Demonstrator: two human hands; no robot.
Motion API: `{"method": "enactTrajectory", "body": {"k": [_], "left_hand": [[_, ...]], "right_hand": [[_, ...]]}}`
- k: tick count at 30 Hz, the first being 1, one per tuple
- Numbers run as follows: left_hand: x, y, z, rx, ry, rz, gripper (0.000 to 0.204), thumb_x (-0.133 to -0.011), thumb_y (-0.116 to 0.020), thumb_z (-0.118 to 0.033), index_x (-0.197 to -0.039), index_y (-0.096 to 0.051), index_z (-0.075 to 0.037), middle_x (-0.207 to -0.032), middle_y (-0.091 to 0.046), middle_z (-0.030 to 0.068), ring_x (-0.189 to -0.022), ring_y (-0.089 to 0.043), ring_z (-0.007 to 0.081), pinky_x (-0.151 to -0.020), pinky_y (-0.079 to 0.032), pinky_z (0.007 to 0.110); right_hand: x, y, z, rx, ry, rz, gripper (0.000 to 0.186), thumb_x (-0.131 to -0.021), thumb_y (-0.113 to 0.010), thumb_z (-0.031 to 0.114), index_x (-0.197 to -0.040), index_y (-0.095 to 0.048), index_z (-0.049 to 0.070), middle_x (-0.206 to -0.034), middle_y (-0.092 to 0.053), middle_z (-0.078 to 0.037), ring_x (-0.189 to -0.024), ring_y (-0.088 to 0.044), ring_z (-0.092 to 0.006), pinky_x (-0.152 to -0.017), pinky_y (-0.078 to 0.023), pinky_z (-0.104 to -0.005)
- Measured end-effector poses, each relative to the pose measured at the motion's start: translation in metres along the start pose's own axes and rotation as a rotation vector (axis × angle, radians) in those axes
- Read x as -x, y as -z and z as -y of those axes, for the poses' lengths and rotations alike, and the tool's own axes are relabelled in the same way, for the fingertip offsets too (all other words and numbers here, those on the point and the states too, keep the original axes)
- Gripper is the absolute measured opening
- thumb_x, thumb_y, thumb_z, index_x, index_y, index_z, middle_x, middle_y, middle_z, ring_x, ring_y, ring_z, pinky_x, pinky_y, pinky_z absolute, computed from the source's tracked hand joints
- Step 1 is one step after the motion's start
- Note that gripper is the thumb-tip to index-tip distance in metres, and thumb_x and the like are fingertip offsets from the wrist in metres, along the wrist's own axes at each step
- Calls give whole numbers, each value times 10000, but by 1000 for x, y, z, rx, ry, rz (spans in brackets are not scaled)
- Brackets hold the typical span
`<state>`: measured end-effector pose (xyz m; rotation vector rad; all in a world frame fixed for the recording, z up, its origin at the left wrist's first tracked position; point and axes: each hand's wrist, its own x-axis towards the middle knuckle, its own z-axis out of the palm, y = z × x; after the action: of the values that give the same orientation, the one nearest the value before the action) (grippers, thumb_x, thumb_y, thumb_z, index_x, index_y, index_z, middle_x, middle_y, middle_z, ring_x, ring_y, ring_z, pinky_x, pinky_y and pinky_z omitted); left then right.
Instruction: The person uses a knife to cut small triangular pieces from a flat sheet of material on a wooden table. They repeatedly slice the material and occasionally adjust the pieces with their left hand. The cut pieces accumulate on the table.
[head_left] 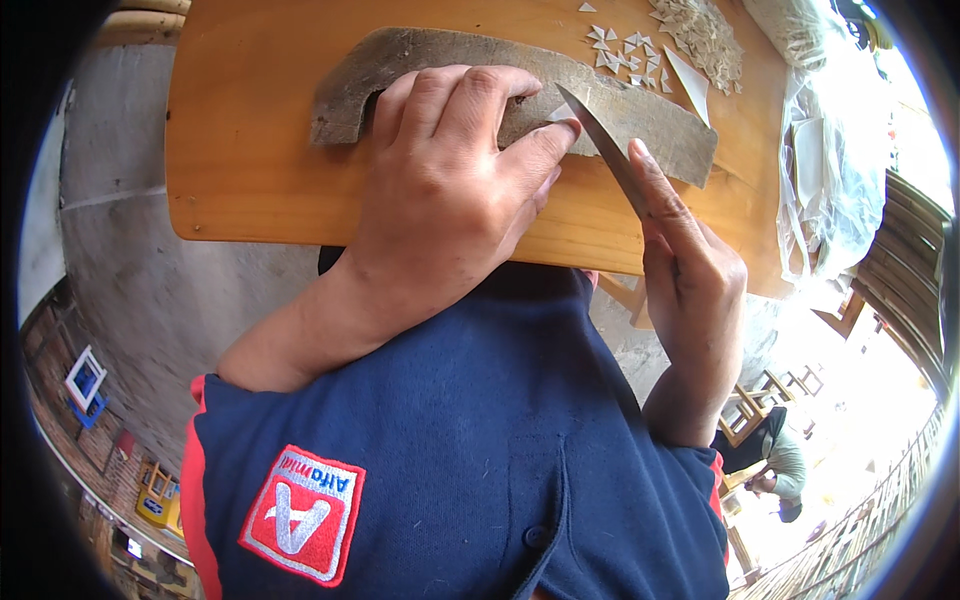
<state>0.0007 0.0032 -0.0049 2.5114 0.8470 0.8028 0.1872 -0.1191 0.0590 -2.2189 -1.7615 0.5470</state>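
Note:
My left hand [440, 165] lies over a worn grey wooden board [640, 115], fingers curled on it. A small white flat piece [562, 113] is pinched under its thumb. In my right hand [695, 265] is a knife [606, 146], forefinger stretched along the blade's back. The blade's tip rests at or just over the white piece; contact is unclear. Just beyond the board lie several small white triangles [632, 58] and a larger white triangle [688, 84]. The knife's handle is hidden in my palm.
The board lies on an orange-brown wooden table [260, 140], whose near edge is by my body. A heap of pale scraps [705, 42] sits at the far right. Clear plastic bags [845, 190] hang along the right edge. Another person [785, 460] bends down at the lower right.

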Motion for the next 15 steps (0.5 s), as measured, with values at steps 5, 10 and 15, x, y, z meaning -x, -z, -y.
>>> {"method": "enactTrajectory", "body": {"k": [5,10,15], "left_hand": [[2,-4,4,-1,-11,-45,339,-806,-833,-118,-1140,-809,-174,-1291,-654,64,-1146,-586,278,-986,-452,442],[1,-5,4,-12,-9,-33,338,-803,-832,-103,-1134,-809,-170,-1293,-653,72,-1134,-583,279,-986,-454,440],[0,-5,2,-12,2,-39,331,-802,-830,-94,-1124,-811,-170,-1291,-652,73,-1132,-581,276,-973,-459,433]], "right_hand": [[-1,-4,-4,37,47,-31,674,-901,-619,-123,-1498,-648,187,-946,-689,-139,-713,-664,-202,-719,-558,-356],[3,-7,-6,152,68,-90,769,-845,-654,-73,-1515,-634,303,-658,-457,-37,-528,-504,-187,-557,-516,-395],[5,-4,-6,234,80,-75,842,-809,-650,-100,-1539,-606,316,-682,-434,-26,-544,-498,-180,-557,-519,-391]]}}
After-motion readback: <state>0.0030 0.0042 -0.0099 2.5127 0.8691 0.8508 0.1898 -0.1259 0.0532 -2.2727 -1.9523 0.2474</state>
